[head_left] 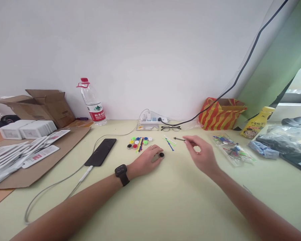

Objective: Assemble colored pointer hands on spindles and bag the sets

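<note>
My left hand (147,160), with a black watch on the wrist, rests on the pale table, fingers curled around a small black round piece (162,155). My right hand (203,154) hovers above the table and pinches a thin dark stick (179,139) that points left. Between the hands lie a blue stick (170,145) and a pale green stick (169,139). Just beyond my left hand sits a cluster of small coloured round caps and sticks (138,142).
A black phone (101,152) on a cable lies to the left, with a water bottle (92,102) behind it. Glasses (171,128) and a power strip (152,119) sit by the wall. A clear bag of coloured parts (232,148), a striped bag (220,113) and a yellow bottle (257,123) stand right; cardboard and packets lie left.
</note>
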Demonstrator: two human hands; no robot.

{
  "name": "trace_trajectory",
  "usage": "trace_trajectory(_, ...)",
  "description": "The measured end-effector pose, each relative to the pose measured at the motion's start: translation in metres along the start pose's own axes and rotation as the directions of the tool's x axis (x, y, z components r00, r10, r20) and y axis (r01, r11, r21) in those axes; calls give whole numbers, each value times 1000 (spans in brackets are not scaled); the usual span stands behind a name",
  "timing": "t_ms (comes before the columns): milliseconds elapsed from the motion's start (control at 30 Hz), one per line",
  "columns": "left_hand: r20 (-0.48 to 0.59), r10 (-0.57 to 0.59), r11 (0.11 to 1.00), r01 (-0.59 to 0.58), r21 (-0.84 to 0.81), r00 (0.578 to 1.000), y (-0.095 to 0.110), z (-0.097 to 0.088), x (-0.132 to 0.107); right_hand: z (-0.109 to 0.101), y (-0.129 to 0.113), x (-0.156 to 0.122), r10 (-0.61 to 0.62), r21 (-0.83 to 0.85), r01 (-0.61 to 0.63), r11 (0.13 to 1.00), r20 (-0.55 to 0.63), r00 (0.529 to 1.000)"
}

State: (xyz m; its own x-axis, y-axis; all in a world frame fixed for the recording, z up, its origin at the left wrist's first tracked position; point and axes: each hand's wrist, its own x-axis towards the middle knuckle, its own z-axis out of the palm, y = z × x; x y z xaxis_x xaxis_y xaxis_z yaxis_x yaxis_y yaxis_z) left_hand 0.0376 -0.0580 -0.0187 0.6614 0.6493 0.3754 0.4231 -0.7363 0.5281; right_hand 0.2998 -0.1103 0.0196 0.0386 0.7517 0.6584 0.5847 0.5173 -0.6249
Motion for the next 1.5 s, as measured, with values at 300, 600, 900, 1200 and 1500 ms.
trace_trajectory(300,32,21,999,-23,37,999,6,-2,-1,-119,16,-41,235,-516,-128,847,146,961)
trace_trajectory(600,31,27,999,-28,41,999,7,-3,0,-143,68,-137,456,-517,-304,800,194,869)
trace_trajectory(900,36,20,998,-22,54,999,6,-3,-1,-80,45,-47,283,-318,-161,934,388,877)
trace_trajectory(1200,29,5,1000,-6,13,1000,9,-4,-1,-62,21,-4,73,-431,62,900,289,955)
trace_trajectory(1500,19,-163,938,160,-308,987,1,-3,4,25,-18,-18,166,228,-279,933,414,895)
